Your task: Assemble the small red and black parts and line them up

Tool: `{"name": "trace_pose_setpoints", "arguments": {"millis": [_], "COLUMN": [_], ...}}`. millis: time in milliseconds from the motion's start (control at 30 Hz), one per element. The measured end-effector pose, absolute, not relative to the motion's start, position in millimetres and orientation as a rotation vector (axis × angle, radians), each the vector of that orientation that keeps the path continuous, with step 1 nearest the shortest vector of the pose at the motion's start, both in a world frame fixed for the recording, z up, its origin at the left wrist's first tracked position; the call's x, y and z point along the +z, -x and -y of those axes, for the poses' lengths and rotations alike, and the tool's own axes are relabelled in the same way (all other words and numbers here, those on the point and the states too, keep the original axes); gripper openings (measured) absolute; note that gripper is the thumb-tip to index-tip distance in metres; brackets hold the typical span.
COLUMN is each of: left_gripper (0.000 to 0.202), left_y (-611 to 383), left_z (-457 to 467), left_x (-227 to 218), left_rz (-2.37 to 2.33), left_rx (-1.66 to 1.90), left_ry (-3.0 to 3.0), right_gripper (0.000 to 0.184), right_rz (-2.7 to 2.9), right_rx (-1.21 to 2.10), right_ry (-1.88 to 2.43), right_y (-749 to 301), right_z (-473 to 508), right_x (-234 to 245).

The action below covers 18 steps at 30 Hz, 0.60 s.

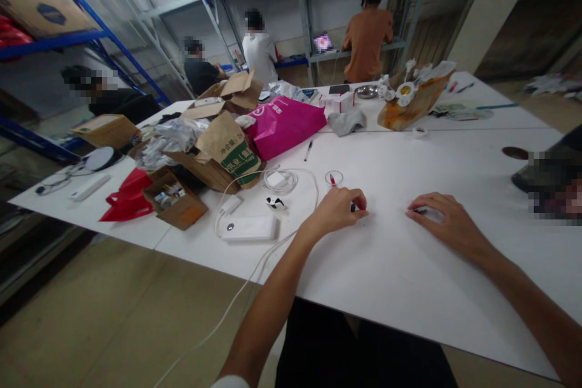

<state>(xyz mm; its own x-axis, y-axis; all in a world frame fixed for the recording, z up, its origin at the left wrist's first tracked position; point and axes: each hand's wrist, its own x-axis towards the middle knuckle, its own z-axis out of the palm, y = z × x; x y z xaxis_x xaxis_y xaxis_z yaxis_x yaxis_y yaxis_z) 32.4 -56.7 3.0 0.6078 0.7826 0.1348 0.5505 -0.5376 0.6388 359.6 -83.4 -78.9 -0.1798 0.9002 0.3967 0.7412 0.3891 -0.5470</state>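
Observation:
My left hand (339,209) is over the white table with thumb and fingertips curled together. A small black piece (353,208) shows between its fingers; its kind is unclear. Just behind the knuckles a red-and-white pen-like tip (333,180) sticks out inside a thin dark ring (339,174); whether it joins the black piece is hidden. My right hand (443,218) is a short way to the right, thumb and fingers pinched around a small dark slim piece (421,211), mostly covered. The two hands are apart.
Left of my hands lie a white power bank (250,228), a coiled white cable (291,182), a small black-and-white figure (275,203) and a black pen (308,150). Beyond stand a magenta bag (286,124) and open cartons (175,197). A dark cloth item (550,163) is at right. Several people sit farther back.

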Motion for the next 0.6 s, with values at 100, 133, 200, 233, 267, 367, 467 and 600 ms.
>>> {"name": "trace_pose_setpoints", "arguments": {"millis": [100, 133, 200, 233, 267, 367, 467, 600], "left_gripper": [0.010, 0.009, 0.010, 0.010, 0.010, 0.010, 0.010, 0.011], "left_y": [-31.8, -31.7, -31.4, -31.4, -31.3, -31.3, -31.3, -31.5], "left_z": [56.5, 56.5, 56.5, 56.5, 56.7, 57.1, 57.4, 57.4], "left_x": [4.0, 4.3, 4.8, 5.1, 5.3, 5.8, 6.0, 5.8], "left_rz": [-1.052, -1.056, -1.068, -1.077, -1.085, -1.095, -1.102, -1.116], "left_rx": [0.530, 0.520, 0.492, 0.481, 0.469, 0.452, 0.440, 0.413], "left_ry": [-2.307, -2.310, -2.311, -2.311, -2.308, -2.308, -2.312, -2.331], "right_gripper": [0.051, 0.051, 0.051, 0.052, 0.052, 0.053, 0.052, 0.049], "right_rz": [1.971, 1.971, 1.971, 1.969, 1.967, 1.966, 1.978, 1.983], "right_rx": [0.297, 0.296, 0.296, 0.294, 0.292, 0.291, 0.293, 0.304], "right_ry": [1.406, 1.405, 1.403, 1.405, 1.408, 1.414, 1.412, 1.428], "right_y": [-359.6, -359.6, -359.7, -359.9, -360.1, -361.0, -362.2, -364.2], "right_z": [83.8, 83.8, 83.9, 84.0, 84.1, 84.3, 84.3, 84.0], "right_x": [-78.8, -78.9, -79.4, -79.7, -80.1, -81.1, -81.9, -83.4]}}
